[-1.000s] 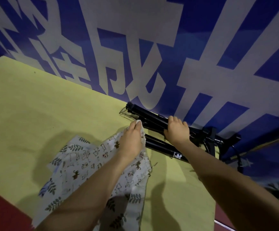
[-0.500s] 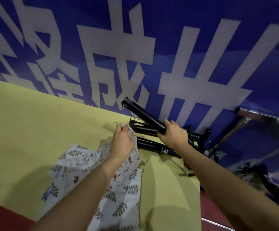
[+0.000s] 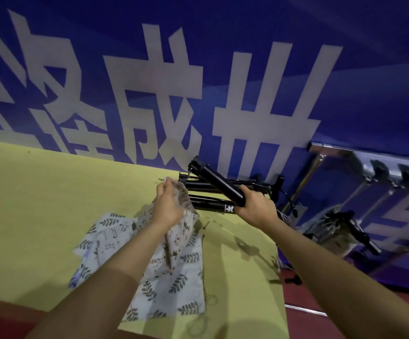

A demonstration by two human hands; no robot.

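From the head view, my right grip is curled tight round the near end of a black tube. The tube is clear of the bench and slants up and away to the left, with its far tip in front of the blue banner. My left grip pinches the bunched top edge of the patterned cloth bag between thumb and fingers. That edge is raised and blurred, while the rest of the bag lies flat on the yellow bench under my forearm. Just beyond and between my two grips lie the other black stand legs. They rest along the far edge of the bench against the banner, the nearest one showing a white mark by my right wrist. These legs sit right under the raised tube, and the lifted cloth covers their left ends. To the right, past the end of the bench, a metal frame leans by the banner. More dark gear lies below it, too dim for me to make out, and the red floor shows nearer me. A second ago my right grip lay on the legs with the tube flat among them. Half a second ago the tube was already tilted up, and now it stands higher and freer. My left grip has also drawn the bag's edge up off the bench.
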